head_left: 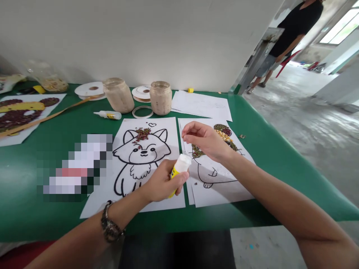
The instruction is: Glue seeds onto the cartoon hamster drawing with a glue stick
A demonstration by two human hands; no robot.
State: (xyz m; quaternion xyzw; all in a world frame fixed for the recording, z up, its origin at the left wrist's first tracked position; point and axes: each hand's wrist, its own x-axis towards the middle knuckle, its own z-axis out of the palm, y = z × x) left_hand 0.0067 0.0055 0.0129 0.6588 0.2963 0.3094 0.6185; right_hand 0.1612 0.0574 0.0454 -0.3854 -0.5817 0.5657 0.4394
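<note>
My left hand point(165, 181) is wrapped round a yellow and white glue stick point(182, 164), its white end pointing up. It is over the lower right of a sheet with a fox drawing point(144, 152), whose forehead bears a cluster of red and green beads or seeds point(142, 134). Up and to the right, my right hand point(206, 140) is raised with its thumb and fingertips pinched; what they hold, if anything, is too small to make out. Beneath it is a second drawing point(215, 173), partly covered with green, red and yellow seeds.
Behind the sheets are two jars point(160, 98), ribbon spools point(89, 89), a tape ring point(142, 112), a small glue bottle point(108, 115) and blank papers point(202, 105). A seed picture point(25, 112) lies left. A person point(294, 30) stands beyond the table.
</note>
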